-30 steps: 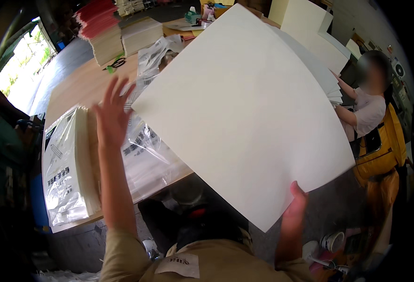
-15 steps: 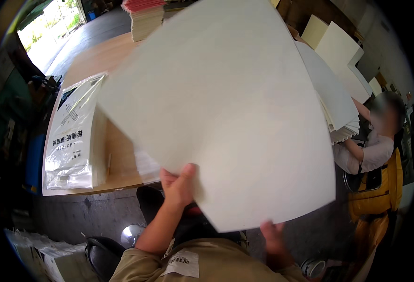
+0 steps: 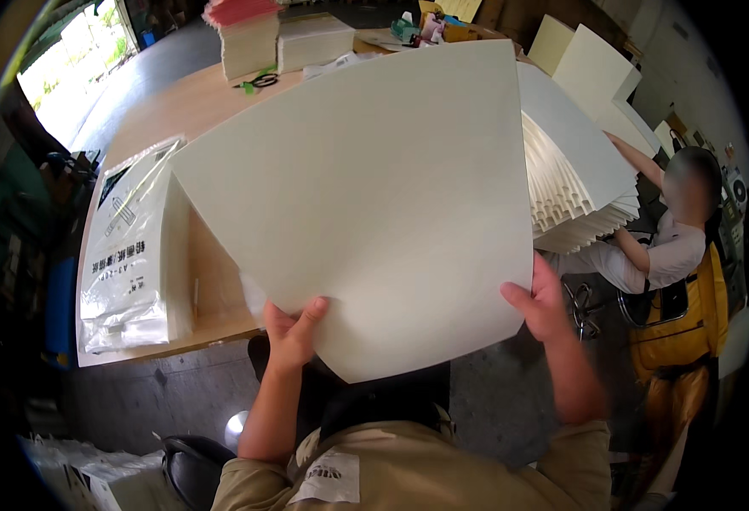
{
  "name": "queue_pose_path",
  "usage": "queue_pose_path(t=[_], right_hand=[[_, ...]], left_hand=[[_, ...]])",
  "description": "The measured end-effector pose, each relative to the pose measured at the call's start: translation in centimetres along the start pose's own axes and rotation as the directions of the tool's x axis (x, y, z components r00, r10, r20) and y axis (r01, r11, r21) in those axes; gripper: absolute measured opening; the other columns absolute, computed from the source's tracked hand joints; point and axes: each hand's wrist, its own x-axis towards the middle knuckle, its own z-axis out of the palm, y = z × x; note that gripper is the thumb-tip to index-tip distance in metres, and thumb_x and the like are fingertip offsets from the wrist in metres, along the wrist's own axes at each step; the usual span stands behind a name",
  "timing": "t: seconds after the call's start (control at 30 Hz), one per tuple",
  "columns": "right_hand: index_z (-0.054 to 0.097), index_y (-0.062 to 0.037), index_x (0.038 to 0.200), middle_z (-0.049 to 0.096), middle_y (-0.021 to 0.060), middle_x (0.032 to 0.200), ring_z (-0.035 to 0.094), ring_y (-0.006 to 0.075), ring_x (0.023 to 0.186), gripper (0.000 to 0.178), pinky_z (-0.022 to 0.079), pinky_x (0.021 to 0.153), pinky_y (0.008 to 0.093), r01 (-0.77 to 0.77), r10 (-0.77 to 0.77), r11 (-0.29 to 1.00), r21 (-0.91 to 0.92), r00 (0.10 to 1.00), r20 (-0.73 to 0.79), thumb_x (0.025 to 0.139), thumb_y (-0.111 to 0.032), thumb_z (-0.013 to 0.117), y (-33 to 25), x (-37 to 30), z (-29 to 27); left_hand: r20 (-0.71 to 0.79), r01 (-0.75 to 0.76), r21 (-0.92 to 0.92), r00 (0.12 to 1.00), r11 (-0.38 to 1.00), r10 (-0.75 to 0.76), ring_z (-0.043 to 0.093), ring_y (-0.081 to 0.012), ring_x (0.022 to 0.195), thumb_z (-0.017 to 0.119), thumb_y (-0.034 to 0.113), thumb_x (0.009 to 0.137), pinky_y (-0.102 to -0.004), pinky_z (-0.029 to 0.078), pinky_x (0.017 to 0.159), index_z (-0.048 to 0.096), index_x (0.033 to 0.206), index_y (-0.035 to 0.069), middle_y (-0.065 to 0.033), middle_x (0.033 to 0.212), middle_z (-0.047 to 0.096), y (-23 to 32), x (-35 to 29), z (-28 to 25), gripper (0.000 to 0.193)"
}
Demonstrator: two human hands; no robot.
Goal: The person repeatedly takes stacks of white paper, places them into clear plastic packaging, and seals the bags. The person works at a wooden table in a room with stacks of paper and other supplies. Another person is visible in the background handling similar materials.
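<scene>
A large white sheet of paper spans the middle of the view, tilted over the table's front edge. I cannot tell whether it is one sheet or several together. My left hand is closed on its lower left edge, thumb on top and fingers beneath. At the right edge, my right hand grips the paper too, with its thumb on the upper face. A clear plastic package of paper lies on the table to the left. Beyond the sheet's right side is a thick pile of white paper in fanned bundles.
Scissors lie on the wooden table, near a paper stack with a red top and another white stack. A co-worker sits at the right, reaching to the fanned pile. Below left is a dark stool.
The sheet has dropped lower and tilted toward me, uncovering the scissors and far stacks. My right hand has risen from below the sheet to grip its right edge. My left hand has shifted slightly left.
</scene>
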Motion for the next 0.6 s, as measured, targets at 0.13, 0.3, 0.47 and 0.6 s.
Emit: queue_pose_path(t=[0.13, 0.3, 0.47, 0.6], right_hand=[[0.049, 0.0055, 0.137, 0.063, 0.0090, 0.126, 0.058, 0.0130, 0.115, 0.047, 0.045, 0.100, 0.0304, -0.002, -0.005, 0.998, -0.057, 0.992, -0.126, 0.093, -0.002, 0.063, 0.4, -1.4, 1.6], [0.054, 0.0053, 0.131, 0.066, 0.0085, 0.119, 0.060, 0.0111, 0.108, 0.040, 0.049, 0.093, 0.0289, -0.041, 0.034, 0.999, -0.028, 0.980, -0.197, 0.093, -0.002, 0.064, 3.5, -2.9, 2.7], [0.054, 0.0072, 0.127, 0.070, 0.0163, 0.110, 0.068, 0.0190, 0.099, 0.034, 0.054, 0.084, 0.0319, 0.100, -0.173, 0.943, -0.316, 0.962, -0.213, 0.096, -0.005, 0.061, 2.7, -5.1, 4.8], [0.051, 0.0075, 0.129, 0.071, 0.0215, 0.102, 0.073, 0.0273, 0.092, 0.035, 0.055, 0.081, 0.0339, 0.173, -0.341, 0.816, -0.552, 0.914, -0.218, 0.098, -0.007, 0.057, 2.3, -5.2, 6.0]], left_hand=[[0.020, -0.086, 0.144, 0.996, 0.986, 0.084, 0.061, -0.0166, 0.104, 0.067, -0.001, 0.092, -0.0324, 0.049, 0.092, 0.056, 0.127, -0.001, -0.0075, 0.116, 0.065, -0.4, -1.9, -0.8, 0.036], [-0.057, -0.043, 0.208, 0.997, 0.977, 0.056, 0.061, -0.0154, 0.102, 0.068, -0.003, 0.091, -0.0313, 0.049, 0.091, 0.055, 0.125, -0.001, -0.0068, 0.113, 0.065, -0.8, -2.8, -0.6, 0.036], [-0.136, -0.037, 0.236, 0.988, 0.971, 0.071, 0.060, -0.0151, 0.105, 0.067, -0.003, 0.092, -0.0309, 0.048, 0.093, 0.054, 0.124, -0.002, -0.0079, 0.115, 0.064, -0.6, -3.6, 0.3, 0.035], [-0.195, -0.018, 0.266, 0.978, 0.964, 0.072, 0.061, -0.0173, 0.109, 0.070, -0.002, 0.090, -0.0312, 0.049, 0.095, 0.051, 0.130, 0.000, -0.0098, 0.122, 0.062, -0.8, -4.8, 2.2, 0.044]])
